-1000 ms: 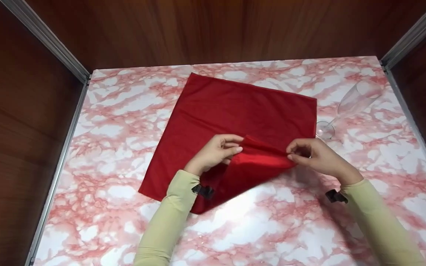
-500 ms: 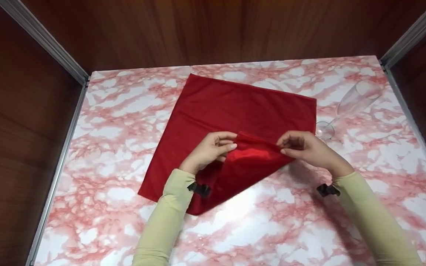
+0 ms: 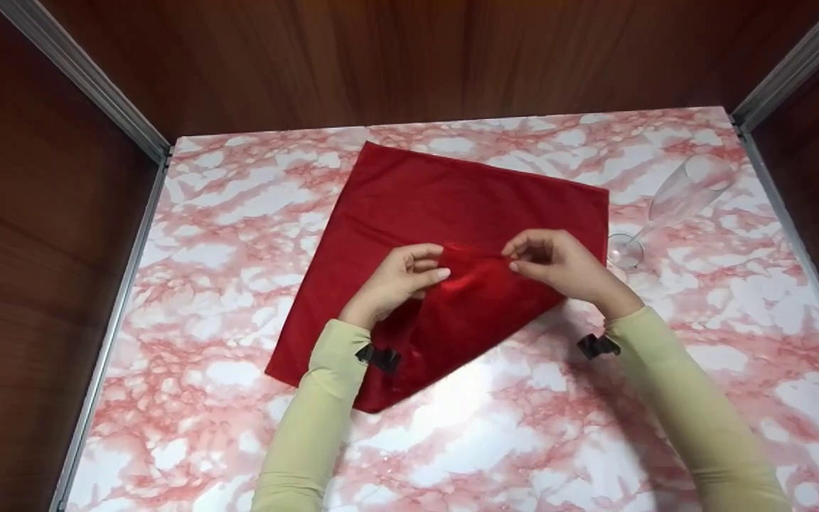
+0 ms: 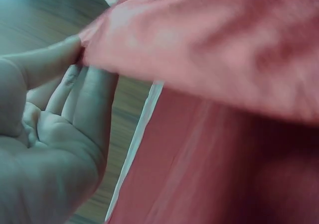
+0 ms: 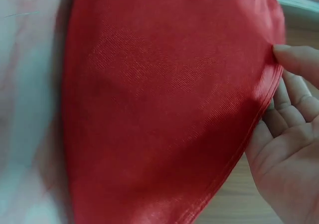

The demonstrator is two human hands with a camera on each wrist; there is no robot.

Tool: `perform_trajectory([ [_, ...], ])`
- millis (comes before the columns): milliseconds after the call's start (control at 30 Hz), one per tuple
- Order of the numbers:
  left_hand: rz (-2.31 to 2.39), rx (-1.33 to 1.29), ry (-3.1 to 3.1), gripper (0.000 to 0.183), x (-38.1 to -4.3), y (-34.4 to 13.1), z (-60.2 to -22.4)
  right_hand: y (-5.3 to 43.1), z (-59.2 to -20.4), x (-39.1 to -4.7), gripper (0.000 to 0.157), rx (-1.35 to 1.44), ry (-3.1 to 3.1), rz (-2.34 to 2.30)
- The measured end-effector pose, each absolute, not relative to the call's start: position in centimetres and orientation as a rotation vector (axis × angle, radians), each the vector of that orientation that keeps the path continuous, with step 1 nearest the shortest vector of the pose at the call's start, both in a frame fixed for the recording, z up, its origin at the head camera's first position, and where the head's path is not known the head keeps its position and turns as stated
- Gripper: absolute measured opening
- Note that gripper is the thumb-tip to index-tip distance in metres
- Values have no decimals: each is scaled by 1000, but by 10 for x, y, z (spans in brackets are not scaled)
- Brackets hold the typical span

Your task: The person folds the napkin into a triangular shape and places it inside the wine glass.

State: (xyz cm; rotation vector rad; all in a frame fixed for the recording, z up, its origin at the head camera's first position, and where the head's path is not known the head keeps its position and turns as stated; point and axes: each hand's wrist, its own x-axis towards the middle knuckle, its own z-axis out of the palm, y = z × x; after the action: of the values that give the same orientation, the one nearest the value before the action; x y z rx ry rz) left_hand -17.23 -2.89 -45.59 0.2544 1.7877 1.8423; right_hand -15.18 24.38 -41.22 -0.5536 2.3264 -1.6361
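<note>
A red cloth napkin [image 3: 452, 192] with stitched hems lies spread on the table, its near part lifted and folded back toward the far side. My left hand [image 3: 395, 279] pinches the lifted edge between thumb and fingers; in the left wrist view the left hand [image 4: 60, 114] grips the cloth at its corner. To the right, my right hand [image 3: 559, 263] pinches the same raised edge. The right wrist view shows the right hand [image 5: 294, 124] with its thumb on the hem and the shiny cloth [image 5: 164, 84] stretched away from it.
A clear champagne flute [image 3: 683, 195] is at the right, its round base close to the napkin's right edge. The table top [image 3: 203, 299] has a pink and white marble pattern. Dark wooden panels [image 3: 452, 57] enclose the back and both sides.
Both hands have moved away from me and to the left, carrying the raised edge farther over the napkin. The right hand has come nearer the left. The flute has stayed put.
</note>
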Motion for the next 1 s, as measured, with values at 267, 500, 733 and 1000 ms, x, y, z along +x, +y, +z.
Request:
perform_trajectory([
  [267,1900,238,1843,48,-182,-37,-456,234,-407,-168,16,-554,2347,-1677],
  [500,1932,225,1859,42,-191,-40,-457,240,-406,-178,18,-558,2340,-1646],
  [733,1946,189,1848,43,-201,-48,-459,262,-416,-185,19,-514,2364,-1533],
  [1000,1904,149,1870,45,-211,-56,-461,301,-454,-195,18,-418,2428,-1480],
])
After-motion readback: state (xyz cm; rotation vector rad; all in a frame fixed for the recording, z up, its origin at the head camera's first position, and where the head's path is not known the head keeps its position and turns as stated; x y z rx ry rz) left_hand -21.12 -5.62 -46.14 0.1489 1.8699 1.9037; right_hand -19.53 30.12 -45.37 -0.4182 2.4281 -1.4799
